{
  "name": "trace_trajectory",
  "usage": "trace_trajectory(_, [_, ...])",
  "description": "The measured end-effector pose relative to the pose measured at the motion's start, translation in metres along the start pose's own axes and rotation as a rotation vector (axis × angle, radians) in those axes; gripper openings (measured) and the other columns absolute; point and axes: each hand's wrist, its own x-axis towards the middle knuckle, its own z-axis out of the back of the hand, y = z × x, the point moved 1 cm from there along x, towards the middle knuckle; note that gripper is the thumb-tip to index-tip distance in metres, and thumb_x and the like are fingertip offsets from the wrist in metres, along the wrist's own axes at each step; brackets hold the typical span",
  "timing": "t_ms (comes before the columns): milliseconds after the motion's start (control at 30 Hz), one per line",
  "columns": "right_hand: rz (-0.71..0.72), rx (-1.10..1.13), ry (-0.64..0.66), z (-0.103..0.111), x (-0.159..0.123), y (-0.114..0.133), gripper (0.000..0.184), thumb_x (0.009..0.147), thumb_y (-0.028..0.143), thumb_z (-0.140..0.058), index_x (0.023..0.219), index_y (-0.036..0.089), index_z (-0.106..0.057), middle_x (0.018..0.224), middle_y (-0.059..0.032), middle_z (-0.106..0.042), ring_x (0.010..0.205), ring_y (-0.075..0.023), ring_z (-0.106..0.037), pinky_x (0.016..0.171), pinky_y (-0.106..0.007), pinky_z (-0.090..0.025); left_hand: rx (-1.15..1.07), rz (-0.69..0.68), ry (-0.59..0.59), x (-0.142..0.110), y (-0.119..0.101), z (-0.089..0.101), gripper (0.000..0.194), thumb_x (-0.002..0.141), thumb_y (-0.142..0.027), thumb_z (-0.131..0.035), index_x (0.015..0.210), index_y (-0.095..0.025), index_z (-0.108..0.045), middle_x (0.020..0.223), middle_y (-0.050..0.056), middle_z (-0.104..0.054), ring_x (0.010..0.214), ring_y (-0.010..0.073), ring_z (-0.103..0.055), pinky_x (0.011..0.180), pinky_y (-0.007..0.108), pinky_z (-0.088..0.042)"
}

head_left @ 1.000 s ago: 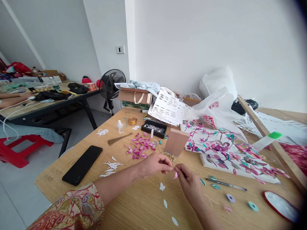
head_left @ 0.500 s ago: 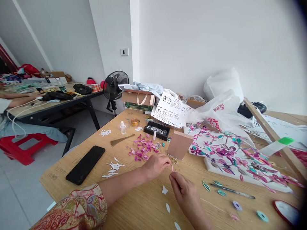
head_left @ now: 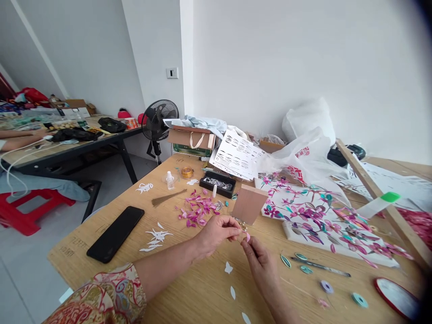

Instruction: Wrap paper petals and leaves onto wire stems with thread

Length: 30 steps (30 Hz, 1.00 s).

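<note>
Over the middle of the wooden table, my left hand (head_left: 218, 230) is closed in a pinch on a small pink petal (head_left: 248, 236). My right hand (head_left: 261, 265) pinches the same petal from below, fingertips close to the left ones. A thin pale thread seems to run from the right hand toward a lilac spool (head_left: 326, 286). Just beyond the left hand lies a heap of pink petals (head_left: 199, 207). A wooden block (head_left: 249, 204) stands behind the fingertips, with small gold beads at its foot. White leaf-shaped cutouts (head_left: 232, 293) lie below the hands.
A black phone (head_left: 115, 234) lies at the left. Farther back are a black tray (head_left: 218, 183), a small clear bottle (head_left: 170, 180) and printed sheets (head_left: 235, 155). Pink flowers on white foam (head_left: 337, 245), a pen (head_left: 322, 266) and a teal spool (head_left: 359, 300) occupy the right. A co-worker's arm (head_left: 20, 139) shows far left.
My hands have drawn closer together, and the pink piece between them now shows as a curved petal above the right fingertips. The view has shifted slightly.
</note>
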Motion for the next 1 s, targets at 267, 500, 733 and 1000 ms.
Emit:
trace_trajectory(267, [0.200,-0.241,0.013,-0.010,-0.011,0.019,0.028,0.086,0.026,-0.031,0.067,0.019,-0.050,0.050,0.0021,-0.052,0.043,-0.0102,-0.049,0.044,-0.019,-0.033,0.526,-0.279,-0.084,0.008,0.012,0.013,0.007,0.071,-0.017,-0.055,0.066,-0.014,-0.060,0.070,0.001,-0.054,0.061,0.0092,-0.048,0.059,0.021,-0.039])
trace_trajectory(500, [0.253,-0.339,-0.012,0.019,0.004,0.023,0.028,0.085,0.028,-0.032,0.068,0.020,-0.052,0.058,-0.0003,-0.057,0.050,-0.0113,-0.052,0.048,-0.020,-0.034,0.821,-0.422,0.249,0.001,0.013,0.011,0.011,0.075,-0.015,-0.052,0.073,-0.016,-0.062,0.072,0.003,-0.058,0.073,0.0136,-0.052,0.069,0.024,-0.039])
trace_trajectory(733, [-0.013,-0.064,0.041,0.019,0.013,-0.001,0.030,0.081,0.039,-0.037,0.062,0.019,-0.050,0.050,0.0035,-0.047,0.047,-0.0109,-0.044,0.045,-0.019,-0.034,0.106,-0.035,0.143,-0.002,0.004,0.007,0.010,0.063,-0.021,-0.063,0.064,-0.011,-0.059,0.067,0.000,-0.054,0.052,0.0056,-0.046,0.051,0.019,-0.037])
trace_trajectory(1000, [-0.081,0.307,0.188,-0.005,0.007,-0.003,0.029,0.081,0.041,-0.039,0.068,0.018,-0.052,0.058,0.0031,-0.046,0.052,-0.0101,-0.041,0.047,-0.019,-0.033,-0.164,0.060,0.121,-0.004,0.002,0.005,0.025,0.061,-0.031,-0.065,0.068,-0.009,-0.055,0.066,0.004,-0.061,0.055,0.0094,-0.055,0.049,0.019,-0.033])
